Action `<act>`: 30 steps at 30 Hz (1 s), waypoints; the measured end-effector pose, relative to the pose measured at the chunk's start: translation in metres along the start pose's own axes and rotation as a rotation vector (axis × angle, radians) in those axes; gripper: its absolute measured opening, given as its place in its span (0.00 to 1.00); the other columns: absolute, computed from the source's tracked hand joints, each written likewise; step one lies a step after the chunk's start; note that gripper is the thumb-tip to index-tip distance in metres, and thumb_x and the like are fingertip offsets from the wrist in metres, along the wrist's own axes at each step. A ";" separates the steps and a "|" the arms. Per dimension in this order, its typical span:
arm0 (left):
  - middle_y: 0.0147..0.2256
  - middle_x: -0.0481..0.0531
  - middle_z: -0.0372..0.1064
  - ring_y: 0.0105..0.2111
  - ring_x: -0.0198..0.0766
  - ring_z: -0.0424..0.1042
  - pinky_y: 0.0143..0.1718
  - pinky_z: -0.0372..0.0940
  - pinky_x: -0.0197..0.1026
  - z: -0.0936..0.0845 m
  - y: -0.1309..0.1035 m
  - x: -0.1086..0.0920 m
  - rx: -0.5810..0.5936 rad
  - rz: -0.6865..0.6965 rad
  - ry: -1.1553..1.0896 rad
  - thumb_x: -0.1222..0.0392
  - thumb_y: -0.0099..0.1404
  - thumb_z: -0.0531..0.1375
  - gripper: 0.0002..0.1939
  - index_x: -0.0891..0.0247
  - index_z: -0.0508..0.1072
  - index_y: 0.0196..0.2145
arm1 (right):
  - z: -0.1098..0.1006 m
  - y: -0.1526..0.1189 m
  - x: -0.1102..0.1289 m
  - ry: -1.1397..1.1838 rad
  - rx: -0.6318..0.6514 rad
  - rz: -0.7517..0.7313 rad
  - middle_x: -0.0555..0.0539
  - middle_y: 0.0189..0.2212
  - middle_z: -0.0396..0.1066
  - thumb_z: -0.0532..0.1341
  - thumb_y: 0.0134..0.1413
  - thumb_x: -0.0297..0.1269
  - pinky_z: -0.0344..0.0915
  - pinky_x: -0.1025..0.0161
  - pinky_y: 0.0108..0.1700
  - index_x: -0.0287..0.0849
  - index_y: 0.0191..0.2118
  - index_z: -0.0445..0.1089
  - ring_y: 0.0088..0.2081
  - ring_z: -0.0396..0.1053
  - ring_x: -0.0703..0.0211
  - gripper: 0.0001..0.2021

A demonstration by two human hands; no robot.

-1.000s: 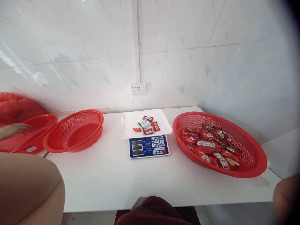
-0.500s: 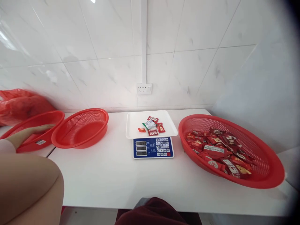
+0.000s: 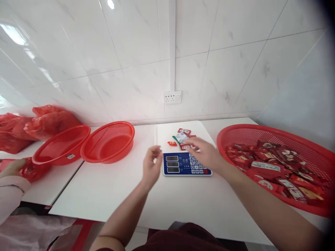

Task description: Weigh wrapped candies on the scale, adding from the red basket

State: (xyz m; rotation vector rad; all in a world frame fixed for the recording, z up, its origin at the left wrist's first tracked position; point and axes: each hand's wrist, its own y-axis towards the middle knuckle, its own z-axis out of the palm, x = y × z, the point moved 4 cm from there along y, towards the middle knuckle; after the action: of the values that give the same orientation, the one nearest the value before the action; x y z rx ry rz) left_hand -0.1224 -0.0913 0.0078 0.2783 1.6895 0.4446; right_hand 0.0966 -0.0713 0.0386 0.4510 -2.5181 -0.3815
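Observation:
A digital scale (image 3: 187, 164) with a blue keypad panel and a white tray (image 3: 162, 134) stands at the middle of the table. Several wrapped snacks lie on the tray, among them a green and white packet (image 3: 180, 137) and a small orange-red one (image 3: 172, 143). Over the tray's front right part is my right hand (image 3: 205, 151), its fingers apart near a dark red packet (image 3: 185, 147); I see nothing held in it. My left hand (image 3: 152, 165) hovers at the scale's left edge, fingers bent and apart, holding nothing visible.
A large red basket (image 3: 261, 129) of red snack packets is at the right. Two red baskets (image 3: 108, 143) (image 3: 62, 144) stand at the left, with red plastic bags (image 3: 52, 122) behind. Another person's hand (image 3: 13, 169) is at the far left. A tiled wall with a socket (image 3: 172, 97) is behind.
Both of my hands have come into view and reached to the scale. The view has shifted left, and the other person's hand has moved from the basket to the far left.

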 end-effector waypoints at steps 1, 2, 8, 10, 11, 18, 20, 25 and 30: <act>0.35 0.51 0.70 0.35 0.34 0.70 0.38 0.68 0.39 0.004 -0.006 0.006 0.035 0.013 0.039 0.59 0.63 0.58 0.10 0.62 0.71 0.42 | 0.008 0.004 -0.001 -0.035 0.045 0.001 0.44 0.51 0.69 0.54 0.59 0.36 0.65 0.49 0.53 0.46 0.50 0.70 0.53 0.65 0.49 0.15; 0.34 0.51 0.70 0.34 0.34 0.70 0.36 0.67 0.38 0.008 -0.012 0.013 0.077 0.024 0.086 0.60 0.63 0.57 0.09 0.61 0.71 0.41 | 0.016 0.008 -0.003 -0.074 0.101 0.007 0.44 0.52 0.69 0.54 0.58 0.35 0.64 0.49 0.54 0.46 0.50 0.70 0.54 0.64 0.47 0.15; 0.33 0.52 0.71 0.32 0.34 0.70 0.34 0.67 0.37 -0.003 -0.036 0.059 0.066 -0.016 0.280 0.62 0.64 0.53 0.08 0.61 0.71 0.39 | 0.037 0.031 -0.029 -0.118 0.322 0.029 0.45 0.53 0.69 0.57 0.53 0.36 0.63 0.51 0.53 0.46 0.52 0.69 0.55 0.62 0.46 0.19; 0.34 0.53 0.71 0.33 0.34 0.70 0.34 0.68 0.37 -0.019 -0.032 0.064 -0.001 0.005 0.328 0.61 0.64 0.53 0.09 0.61 0.71 0.39 | 0.035 0.036 -0.032 -0.113 0.372 0.021 0.46 0.49 0.72 0.59 0.51 0.36 0.63 0.53 0.51 0.47 0.49 0.71 0.52 0.65 0.47 0.17; 0.36 0.54 0.70 0.32 0.34 0.70 0.33 0.68 0.37 -0.028 -0.027 0.063 -0.041 0.029 0.362 0.61 0.64 0.52 0.09 0.62 0.71 0.40 | 0.033 0.038 -0.032 -0.114 0.395 0.022 0.46 0.47 0.73 0.59 0.50 0.37 0.64 0.55 0.49 0.48 0.47 0.72 0.50 0.66 0.48 0.16; 0.64 0.67 0.42 0.27 0.34 0.70 0.28 0.67 0.43 -0.120 0.026 0.057 -0.265 -0.190 0.852 0.59 0.63 0.53 0.30 0.58 0.51 0.62 | 0.020 0.066 0.004 -0.014 0.335 0.169 0.48 0.36 0.77 0.56 0.52 0.52 0.66 0.59 0.37 0.49 0.40 0.73 0.38 0.72 0.51 0.17; 0.63 0.67 0.46 0.34 0.42 0.72 0.29 0.67 0.44 -0.136 0.037 0.059 -0.218 -0.297 0.961 0.56 0.64 0.52 0.31 0.60 0.49 0.63 | 0.029 0.082 0.033 0.050 0.330 0.180 0.48 0.32 0.77 0.56 0.52 0.52 0.65 0.60 0.34 0.47 0.38 0.73 0.34 0.72 0.53 0.17; 0.54 0.64 0.60 0.36 0.45 0.72 0.32 0.67 0.45 -0.140 0.036 0.058 -0.120 -0.403 1.030 0.54 0.66 0.49 0.24 0.63 0.59 0.58 | 0.060 0.125 0.117 0.650 0.345 0.074 0.43 0.42 0.75 0.46 0.61 0.53 0.69 0.62 0.37 0.43 0.42 0.71 0.40 0.72 0.57 0.23; 0.52 0.62 0.62 0.31 0.40 0.71 0.31 0.67 0.45 -0.133 0.010 0.043 -0.045 -0.401 1.013 0.53 0.66 0.49 0.22 0.63 0.62 0.55 | 0.032 0.129 0.098 0.569 0.174 -0.029 0.44 0.59 0.61 0.53 0.60 0.47 0.67 0.57 0.51 0.46 0.59 0.59 0.52 0.67 0.55 0.23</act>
State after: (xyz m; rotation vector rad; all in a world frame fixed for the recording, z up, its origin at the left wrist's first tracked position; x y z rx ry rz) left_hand -0.2609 -0.0818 -0.0094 -0.3978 2.6365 0.3309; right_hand -0.0297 0.0127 0.1045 0.5706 -1.9956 -0.0295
